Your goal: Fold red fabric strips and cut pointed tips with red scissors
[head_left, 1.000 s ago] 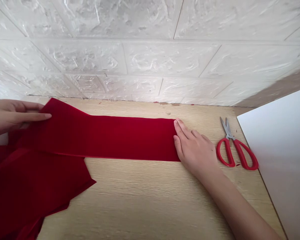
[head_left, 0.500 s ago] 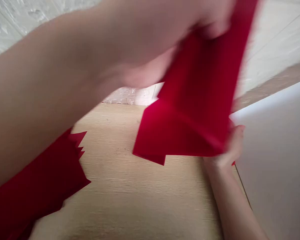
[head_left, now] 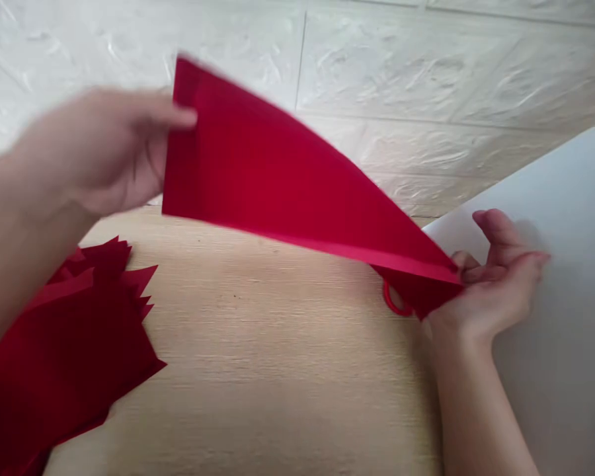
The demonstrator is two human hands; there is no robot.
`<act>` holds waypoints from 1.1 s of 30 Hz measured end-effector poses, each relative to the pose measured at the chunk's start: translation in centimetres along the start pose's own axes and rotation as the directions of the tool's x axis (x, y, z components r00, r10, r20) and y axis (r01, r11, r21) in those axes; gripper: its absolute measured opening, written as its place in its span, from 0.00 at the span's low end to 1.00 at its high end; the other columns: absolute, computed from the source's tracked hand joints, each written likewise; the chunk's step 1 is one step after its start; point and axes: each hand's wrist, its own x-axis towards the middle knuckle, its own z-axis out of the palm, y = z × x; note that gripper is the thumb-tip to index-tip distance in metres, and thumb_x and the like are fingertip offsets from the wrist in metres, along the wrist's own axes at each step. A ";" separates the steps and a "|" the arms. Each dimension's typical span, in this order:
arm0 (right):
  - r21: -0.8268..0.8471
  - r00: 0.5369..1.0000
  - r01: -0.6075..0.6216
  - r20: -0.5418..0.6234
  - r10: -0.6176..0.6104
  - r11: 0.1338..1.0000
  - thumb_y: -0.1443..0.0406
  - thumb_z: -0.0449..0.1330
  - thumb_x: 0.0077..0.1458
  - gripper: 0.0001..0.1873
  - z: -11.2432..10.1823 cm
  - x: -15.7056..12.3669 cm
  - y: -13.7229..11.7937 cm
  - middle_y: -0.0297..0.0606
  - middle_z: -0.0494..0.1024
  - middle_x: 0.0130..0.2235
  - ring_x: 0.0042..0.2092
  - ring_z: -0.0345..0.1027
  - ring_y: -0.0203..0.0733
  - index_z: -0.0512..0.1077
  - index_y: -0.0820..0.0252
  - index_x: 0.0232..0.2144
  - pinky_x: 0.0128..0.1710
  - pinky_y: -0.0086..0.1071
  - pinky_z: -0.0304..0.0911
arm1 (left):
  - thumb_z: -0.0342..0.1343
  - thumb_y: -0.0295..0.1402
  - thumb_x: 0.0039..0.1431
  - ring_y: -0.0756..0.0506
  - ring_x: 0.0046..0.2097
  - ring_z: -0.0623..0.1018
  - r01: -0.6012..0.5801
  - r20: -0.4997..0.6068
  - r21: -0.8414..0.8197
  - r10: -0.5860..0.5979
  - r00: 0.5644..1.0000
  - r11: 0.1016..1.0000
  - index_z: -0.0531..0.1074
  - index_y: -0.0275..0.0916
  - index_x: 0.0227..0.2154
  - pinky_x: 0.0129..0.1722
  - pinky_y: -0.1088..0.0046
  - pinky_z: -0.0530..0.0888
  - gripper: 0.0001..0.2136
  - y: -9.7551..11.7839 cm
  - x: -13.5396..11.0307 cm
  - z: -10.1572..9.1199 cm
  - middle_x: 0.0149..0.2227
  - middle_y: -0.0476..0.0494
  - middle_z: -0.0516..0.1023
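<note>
A long folded piece of red paper (head_left: 277,172) stretches slanting between both hands, above the wooden table. My left hand (head_left: 114,142) pinches its upper left end, thumb in front. At the lower right end, my right hand (head_left: 496,277) is turned palm up; curled fingers meet the paper while the thumb and another finger stand apart from it. A narrower red fold hangs down beside the right wrist. Partly hidden under the paper's right end is a red ring-shaped loop (head_left: 396,301); what it belongs to cannot be seen.
A pile of red paper pieces (head_left: 79,350) with pointed corners lies at the left, partly beneath my left forearm. To the right is a large white panel (head_left: 565,344). A white brick-patterned wall (head_left: 377,79) rises behind the wooden table (head_left: 258,357).
My left hand has swung from the upper middle to the left, drawing the red paper out across the view. My right hand shows more, and the red loop has come into sight.
</note>
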 end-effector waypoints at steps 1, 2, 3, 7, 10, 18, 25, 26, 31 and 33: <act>0.001 0.999 -0.020 0.029 0.020 1.000 0.52 0.36 0.71 0.36 0.2 -0.3 -0.2 0.56 0.75 0.61 0.23 0.62 0.37 0.71 0.62 0.64 0.21 0.39 0.49 | 0.32 0.28 0.65 0.25 0.63 0.69 0.046 0.026 -0.163 -0.042 0.999 0.985 0.54 0.25 0.69 0.49 0.48 0.71 0.30 -1.5 -1.0 0.3 0.60 0.41 0.74; -0.013 0.996 -0.013 0.083 0.014 1.000 0.50 0.36 0.71 0.36 0.4 -0.6 -0.4 0.56 0.79 0.54 0.20 0.55 0.35 0.73 0.62 0.61 0.20 0.39 0.46 | 0.40 0.30 0.64 0.26 0.63 0.70 0.123 0.056 -0.312 -0.111 0.992 0.942 0.56 0.26 0.69 0.51 0.49 0.73 0.30 -3.2 -1.8 0.5 0.60 0.41 0.76; -0.035 0.988 0.015 0.151 -0.010 0.999 0.49 0.38 0.71 0.36 0.7 -0.9 -0.4 0.54 0.81 0.46 0.19 0.52 0.35 0.75 0.62 0.58 0.20 0.39 0.46 | 0.46 0.31 0.64 0.28 0.62 0.72 0.217 0.086 -0.416 -0.200 0.976 0.883 0.60 0.26 0.67 0.53 0.52 0.75 0.29 -5.0 -2.6 0.6 0.59 0.41 0.78; -0.095 0.894 0.318 0.362 -0.265 0.943 0.51 0.45 0.73 0.28 1.7 -2.5 -0.3 0.47 0.80 0.35 0.34 0.74 0.49 0.80 0.58 0.49 0.34 0.43 0.68 | 0.57 0.32 0.62 0.40 0.52 0.82 0.486 0.141 -0.497 -0.486 0.863 0.719 0.72 0.31 0.58 0.45 0.68 0.83 0.22 -10.7 -4.1 0.1 0.49 0.44 0.84; -0.027 0.740 0.556 0.472 -0.479 0.831 0.59 0.52 0.71 0.17 2.9 -3.6 -0.6 0.46 0.82 0.47 0.51 0.76 0.52 0.79 0.55 0.49 0.52 0.49 0.70 | 0.66 0.33 0.57 0.45 0.39 0.84 0.529 0.118 -0.563 -0.572 0.812 0.635 0.77 0.32 0.51 0.33 0.76 0.82 0.19 -12.8 -3.9 -0.2 0.42 0.40 0.85; 0.017 0.315 0.776 0.855 -0.411 0.630 0.57 0.59 0.68 0.24 4.5 -4.8 0.1 0.45 0.75 0.64 0.65 0.65 0.56 0.72 0.61 0.62 0.63 0.53 0.67 | 0.68 0.30 0.57 0.49 0.32 0.80 0.490 0.075 -0.579 -0.556 0.828 0.652 0.78 0.35 0.49 0.32 0.76 0.80 0.17 -14.4 -3.2 0.0 0.38 0.41 0.83; -0.115 0.345 0.827 0.877 -0.335 0.550 0.57 0.55 0.70 0.24 4.0 -3.9 1.3 0.41 0.77 0.62 0.64 0.69 0.55 0.73 0.61 0.62 0.61 0.53 0.71 | 0.53 0.19 0.62 0.49 0.37 0.79 0.390 0.054 -0.599 -0.451 0.891 0.699 0.75 0.30 0.47 0.61 0.48 0.74 0.12 -13.2 -1.9 1.0 0.35 0.44 0.81; -0.126 0.353 0.831 0.873 -0.337 0.542 0.57 0.55 0.70 0.24 3.8 -3.7 1.3 0.41 0.77 0.62 0.64 0.69 0.55 0.73 0.61 0.62 0.61 0.52 0.71 | 0.54 0.20 0.62 0.49 0.36 0.79 0.389 0.053 -0.589 -0.446 0.893 0.708 0.75 0.30 0.46 0.62 0.47 0.73 0.11 -13.1 -1.9 1.1 0.35 0.45 0.81; -0.146 0.362 0.835 0.872 -0.329 0.531 0.57 0.53 0.71 0.24 3.0 -2.6 2.0 0.41 0.77 0.62 0.63 0.70 0.55 0.74 0.61 0.61 0.61 0.52 0.72 | 0.59 0.26 0.62 0.49 0.36 0.78 0.408 0.026 -0.469 -0.450 0.893 0.783 0.72 0.33 0.45 0.60 0.45 0.73 0.09 -14.4 -1.6 1.4 0.36 0.45 0.81; -0.158 0.371 0.825 0.875 -0.310 0.542 0.57 0.53 0.71 0.24 2.8 -2.2 2.2 0.41 0.77 0.62 0.64 0.70 0.55 0.74 0.60 0.62 0.61 0.53 0.72 | 0.59 0.28 0.63 0.48 0.37 0.79 0.412 0.010 -0.381 -0.442 0.897 0.828 0.70 0.34 0.47 0.58 0.46 0.75 0.10 -15.0 -1.4 1.3 0.39 0.43 0.81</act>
